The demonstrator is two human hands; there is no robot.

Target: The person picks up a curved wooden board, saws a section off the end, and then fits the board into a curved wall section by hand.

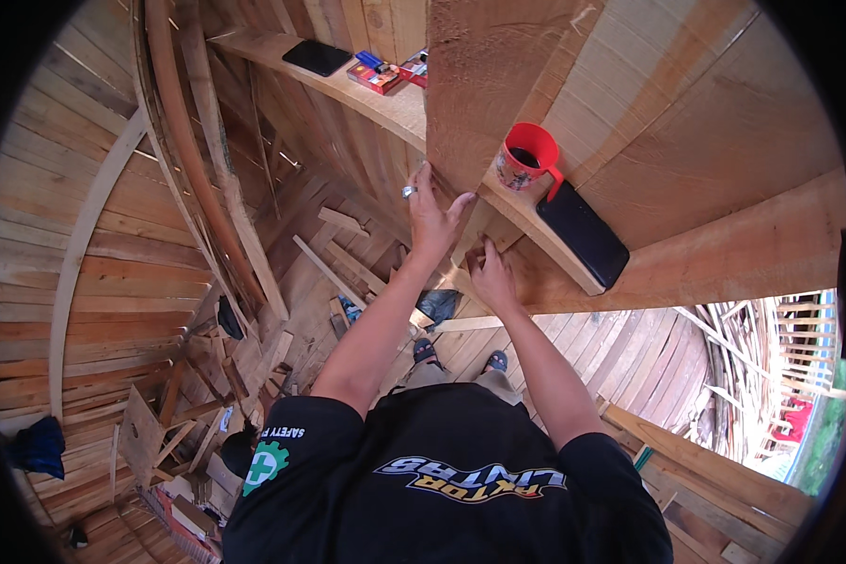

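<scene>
A broad upright wooden board point(468, 89) stands in front of me. My left hand point(430, 221), with a ring on one finger, lies against its lower end, fingers stretched and thumb spread apart. Lower and to the right, my right hand point(492, 279) has its fingers bent together at a piece of wood under the right ledge; what they pinch, if anything, is hidden. On that ledge point(573, 256), close above my right hand, are a red mug point(533, 141) with dark liquid in it and a black phone-like slab point(585, 233).
A left shelf point(385, 105) bears a black phone point(318, 57), a red pack point(374, 79) and a blue lighter-like item. Wood offcuts point(343, 221) litter the plank floor point(592, 348). Curved timbers point(211, 179) lean at left. Right, an opening shows stacked wood strips point(743, 343).
</scene>
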